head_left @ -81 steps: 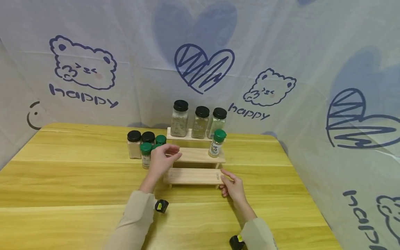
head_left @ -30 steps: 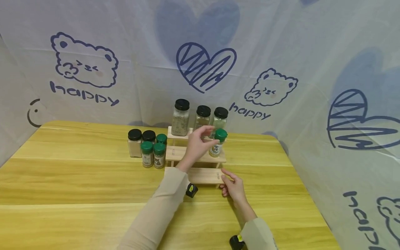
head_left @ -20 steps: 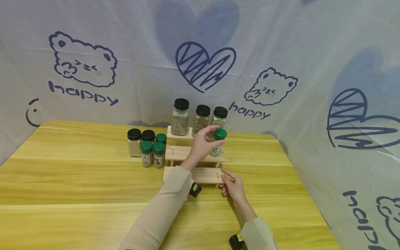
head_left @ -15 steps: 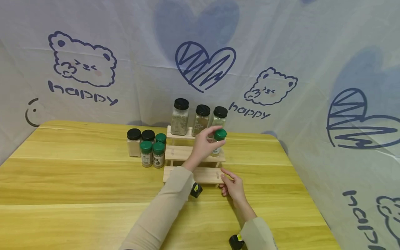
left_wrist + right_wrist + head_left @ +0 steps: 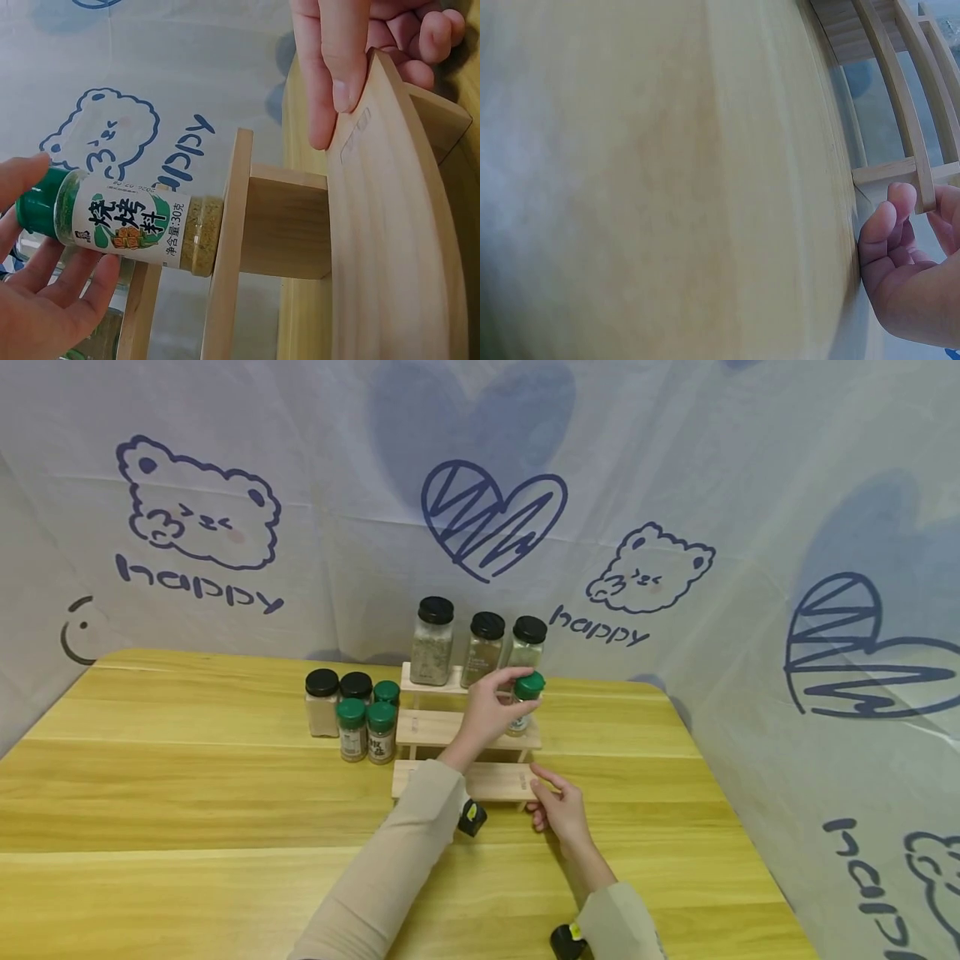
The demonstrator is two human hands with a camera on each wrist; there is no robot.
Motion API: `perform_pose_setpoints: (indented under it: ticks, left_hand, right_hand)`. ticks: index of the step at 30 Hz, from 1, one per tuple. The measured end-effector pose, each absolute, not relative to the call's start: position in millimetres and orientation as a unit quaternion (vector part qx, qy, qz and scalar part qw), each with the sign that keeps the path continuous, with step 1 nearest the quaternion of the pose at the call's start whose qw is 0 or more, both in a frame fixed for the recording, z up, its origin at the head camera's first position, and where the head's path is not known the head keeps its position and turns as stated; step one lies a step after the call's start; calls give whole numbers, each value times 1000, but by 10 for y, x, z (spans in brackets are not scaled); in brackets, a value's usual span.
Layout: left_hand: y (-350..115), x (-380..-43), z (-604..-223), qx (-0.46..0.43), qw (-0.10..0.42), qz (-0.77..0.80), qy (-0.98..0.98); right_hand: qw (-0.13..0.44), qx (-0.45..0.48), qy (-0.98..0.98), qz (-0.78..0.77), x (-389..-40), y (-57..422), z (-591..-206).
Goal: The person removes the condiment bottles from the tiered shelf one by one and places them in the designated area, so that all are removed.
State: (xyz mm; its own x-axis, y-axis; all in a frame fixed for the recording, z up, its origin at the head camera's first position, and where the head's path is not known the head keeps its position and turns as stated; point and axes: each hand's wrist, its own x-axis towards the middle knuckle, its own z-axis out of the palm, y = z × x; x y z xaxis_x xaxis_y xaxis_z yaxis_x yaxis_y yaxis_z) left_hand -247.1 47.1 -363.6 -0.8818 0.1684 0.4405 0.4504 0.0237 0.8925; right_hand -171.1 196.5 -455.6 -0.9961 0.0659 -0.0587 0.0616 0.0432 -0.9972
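My left hand (image 5: 486,714) holds a green-capped spice shaker (image 5: 135,223) upright at the right end of the middle step. In the left wrist view its thumb lies against the cap, with the fingers behind the bottle. The shaker's base meets the wooden step. My right hand (image 5: 562,814) grips the right end of the lowest step of the three-tier wooden spice rack (image 5: 495,781), thumb on top and fingers curled by the edge. The right wrist view shows these curled fingers (image 5: 881,225) beside the rack's leg.
Three black-lidded jars, one a tall jar (image 5: 432,647), line the top step. Left of the rack, black-lidded jars (image 5: 322,710) and green-capped shakers (image 5: 352,735) stand close together on the wooden table (image 5: 187,793). A printed cloth (image 5: 322,485) hangs behind.
My left hand has moved right, from beside the group of bottles to the shaker on the middle step, and closed round it. The right hand has stayed on the lowest step.
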Motion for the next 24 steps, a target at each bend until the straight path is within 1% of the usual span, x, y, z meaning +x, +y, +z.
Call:
perform_pose_setpoints:
  ticks: [7,14,24]
  left_hand:
    - [483,-2456,-3618,-207,130,-647,-722]
    - [487,-2438,-3609,-200,144,-651,-718]
    - [479,-2419,-3621,-202,155,-649,-717]
  right_hand:
    - [-13,-85,-731,677,-1739,1946,-4543]
    - [-20,-95,-729,677,-1737,1942,-4534]
    - [-15,-98,-735,671,-1737,1938,-4558]
